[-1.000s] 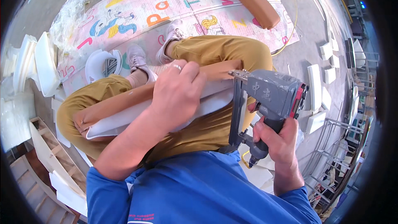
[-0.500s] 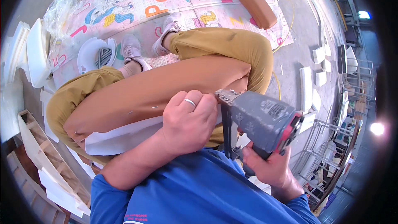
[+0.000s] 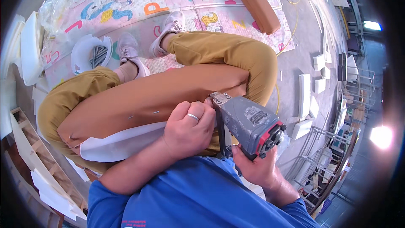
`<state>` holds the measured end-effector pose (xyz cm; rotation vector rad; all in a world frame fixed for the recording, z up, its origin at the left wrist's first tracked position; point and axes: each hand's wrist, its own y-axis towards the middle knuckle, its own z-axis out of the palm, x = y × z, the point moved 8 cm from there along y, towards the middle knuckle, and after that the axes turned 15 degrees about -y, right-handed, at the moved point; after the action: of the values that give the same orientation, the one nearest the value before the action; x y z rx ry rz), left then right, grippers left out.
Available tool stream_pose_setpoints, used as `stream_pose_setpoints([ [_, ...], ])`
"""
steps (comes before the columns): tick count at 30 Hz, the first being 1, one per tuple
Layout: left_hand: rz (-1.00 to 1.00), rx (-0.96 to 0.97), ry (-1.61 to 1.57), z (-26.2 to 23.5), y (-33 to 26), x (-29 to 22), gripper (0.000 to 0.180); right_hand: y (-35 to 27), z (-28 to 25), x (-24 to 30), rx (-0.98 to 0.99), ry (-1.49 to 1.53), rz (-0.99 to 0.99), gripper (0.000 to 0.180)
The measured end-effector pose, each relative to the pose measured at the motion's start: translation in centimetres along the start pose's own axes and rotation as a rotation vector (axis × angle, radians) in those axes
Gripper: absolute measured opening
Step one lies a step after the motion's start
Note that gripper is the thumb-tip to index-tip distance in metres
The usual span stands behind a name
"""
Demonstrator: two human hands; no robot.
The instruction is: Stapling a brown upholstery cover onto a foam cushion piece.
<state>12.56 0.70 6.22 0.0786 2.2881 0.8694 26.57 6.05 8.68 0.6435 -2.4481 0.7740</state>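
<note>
Across my lap lies a long padded piece in brown leather-like cover (image 3: pixel 147 95), its near edge folded over a white fabric (image 3: pixel 114 145). Two loose-looking metal staples show on the brown cover near that edge. My left hand (image 3: pixel 190 128), a ring on one finger, is closed with its fingertips pinching the cover's edge; the exact grip is partly hidden. In my right hand (image 3: pixel 259 166) is a grey and black staple gun (image 3: pixel 249 120), held by its handle. Its metal nose rests at the cover's edge, right beside my left fingertips.
Beyond my feet a printed play mat (image 3: pixel 139 25) carries another brown padded piece (image 3: pixel 255 6). A white ring (image 3: pixel 78 55) with staple strips inside sits left of my shoes. White foam pieces (image 3: pixel 304 95) lie right, wooden frames (image 3: pixel 46 156) left. A yellow hose (image 3: pixel 277 97) crosses the floor.
The staple gun's rear end has swung left and a little nearer to me, its nose staying by my left fingertips. My right hand moved left with it. The whole view has shifted slightly.
</note>
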Motion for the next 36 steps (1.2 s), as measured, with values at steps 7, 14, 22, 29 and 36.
stream_pose_setpoints([
  [7,0.057,0.033,0.143,0.6,-0.8,0.2,0.01,0.9,0.6,1.1,-0.041,-0.061,-0.007,0.015],
  [14,0.049,0.101,0.218,0.4,-2.1,0.1,0.025,0.6,0.1,0.9,0.028,-0.036,0.182,0.018],
  [22,0.029,0.221,0.1,-0.5,-3.5,0.2,0.032,0.6,1.0,3.1,0.074,-0.055,0.111,0.026],
  [29,0.026,0.202,0.058,-0.6,-3.9,0.2,0.043,1.1,1.0,3.3,0.03,-0.098,0.129,0.022],
  [36,0.031,0.195,0.048,-0.5,-4.1,0.2,0.04,1.0,1.5,3.5,0.089,-0.067,0.14,0.026],
])
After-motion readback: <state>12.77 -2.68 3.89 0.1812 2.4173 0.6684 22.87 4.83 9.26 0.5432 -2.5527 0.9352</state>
